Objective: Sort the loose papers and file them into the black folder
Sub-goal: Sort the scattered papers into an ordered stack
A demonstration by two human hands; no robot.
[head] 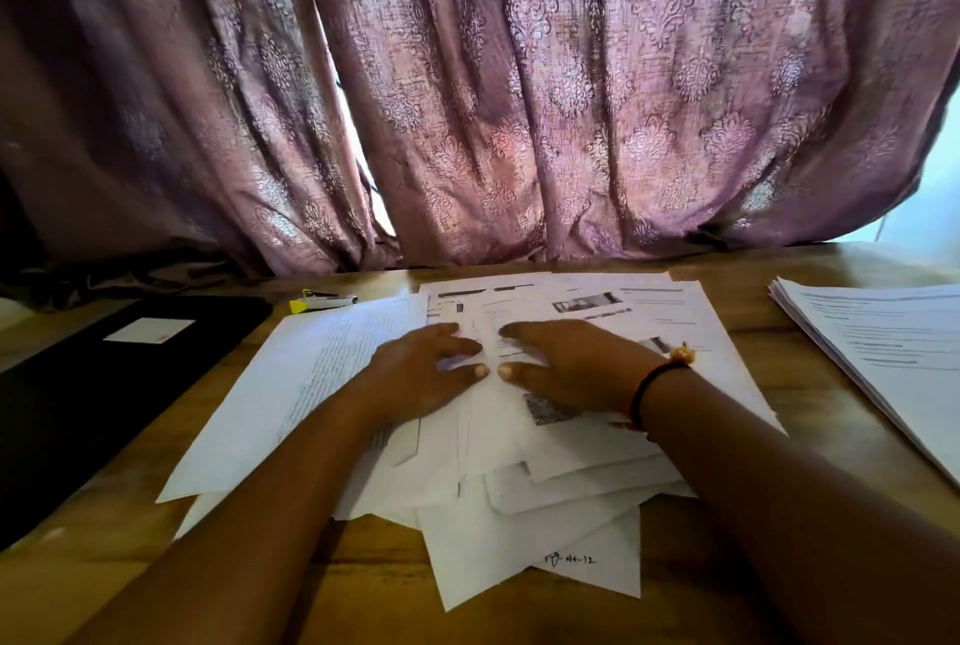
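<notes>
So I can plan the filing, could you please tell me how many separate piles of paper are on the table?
2: a messy loose pile in the middle, and a neater stack at the right edge, partly out of frame; more may be hidden.

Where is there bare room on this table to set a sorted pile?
Bare wooden table lies between the scattered white papers and the neat paper stack at right, and near the front-left edge. The centre and flat black folder side are crowded.
</notes>
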